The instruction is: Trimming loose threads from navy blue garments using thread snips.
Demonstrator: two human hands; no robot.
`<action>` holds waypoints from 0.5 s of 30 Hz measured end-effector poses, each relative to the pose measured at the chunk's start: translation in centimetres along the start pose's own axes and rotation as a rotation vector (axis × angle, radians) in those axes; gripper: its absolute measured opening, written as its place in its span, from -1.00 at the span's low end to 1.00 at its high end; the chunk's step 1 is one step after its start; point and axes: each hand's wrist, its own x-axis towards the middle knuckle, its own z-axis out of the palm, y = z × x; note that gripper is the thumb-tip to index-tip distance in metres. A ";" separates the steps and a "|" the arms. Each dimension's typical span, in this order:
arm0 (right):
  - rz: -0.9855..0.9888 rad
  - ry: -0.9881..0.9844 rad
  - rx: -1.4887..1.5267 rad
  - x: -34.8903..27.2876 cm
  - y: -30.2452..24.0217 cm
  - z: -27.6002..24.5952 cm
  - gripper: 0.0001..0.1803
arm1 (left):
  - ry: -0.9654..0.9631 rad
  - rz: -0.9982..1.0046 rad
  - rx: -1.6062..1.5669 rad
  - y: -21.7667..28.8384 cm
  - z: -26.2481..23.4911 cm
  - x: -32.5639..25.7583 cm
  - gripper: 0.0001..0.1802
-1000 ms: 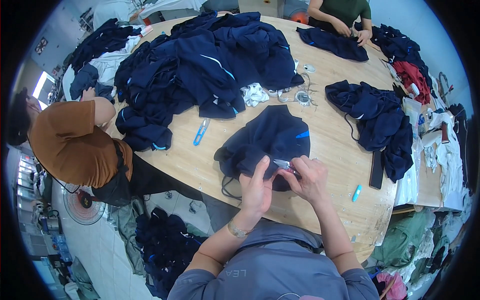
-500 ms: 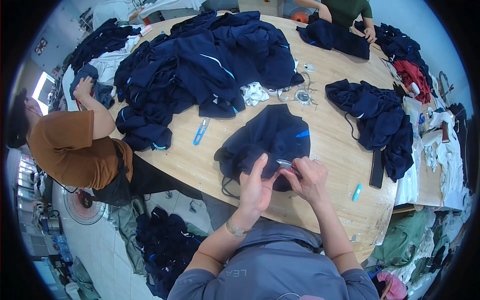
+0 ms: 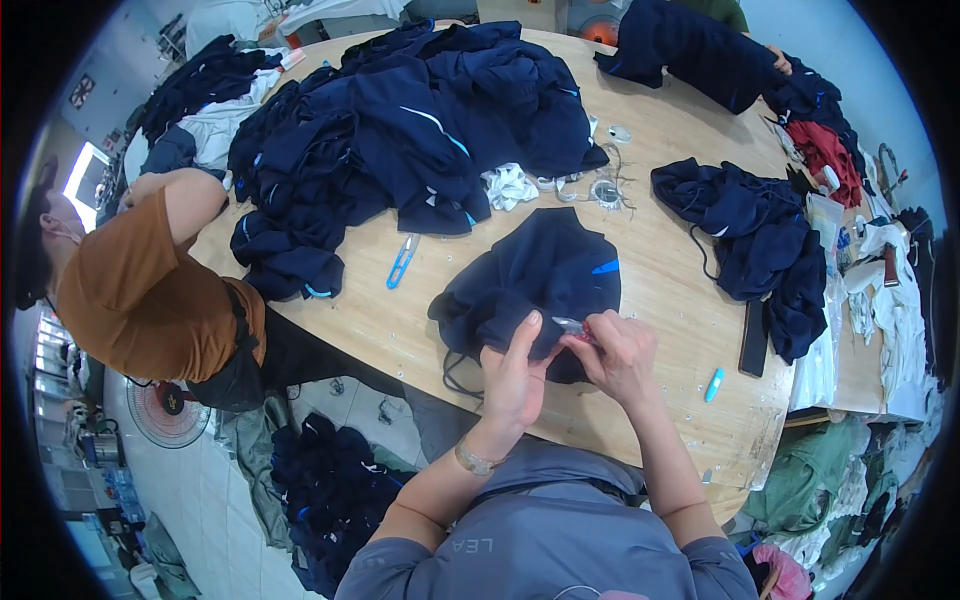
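A dark navy garment [image 3: 540,260] with a small bright blue patch lies on the table right in front of me. My left hand [image 3: 515,375] grips its near edge, thumb raised over the cloth and fingers partly hidden beneath. In my right hand [image 3: 622,352] is a small pair of thread snips [image 3: 571,326] with red on the handle, its metal blades pointing left over the cloth close to my left thumb. Both hands nearly meet at the garment's edge. A dark drawstring loop [image 3: 460,375] hangs from the garment by my left wrist.
Navy garments form a large heap [image 3: 400,120] at the far left, with blue snips [image 3: 402,262] before it. On the right are another navy garment [image 3: 745,220], a black phone [image 3: 754,338] and a light-blue marker [image 3: 714,385]. Co-workers stand left [image 3: 150,290] and far right.
My hands stay almost in place, the snips' blades shifting only slightly. The far co-worker has lifted and spread a navy garment; the left one has drawn an arm back.
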 end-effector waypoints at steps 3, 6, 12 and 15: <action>0.228 0.052 0.255 -0.5 0.0 0.4 -0.65 | 0.055 -0.083 -0.033 0.8 0.9 0.0 -0.89; 0.183 -0.001 0.216 -0.6 0.1 0.2 -0.65 | 0.030 -0.108 -0.050 0.6 -0.3 0.5 -0.87; 0.067 -0.061 0.077 -0.5 -0.2 0.0 -0.64 | 0.054 -0.100 -0.049 0.5 -0.4 0.4 -0.90; 0.065 -0.056 0.071 -0.3 -0.3 0.1 -0.64 | 0.038 -0.065 -0.029 0.4 -0.4 0.4 -0.90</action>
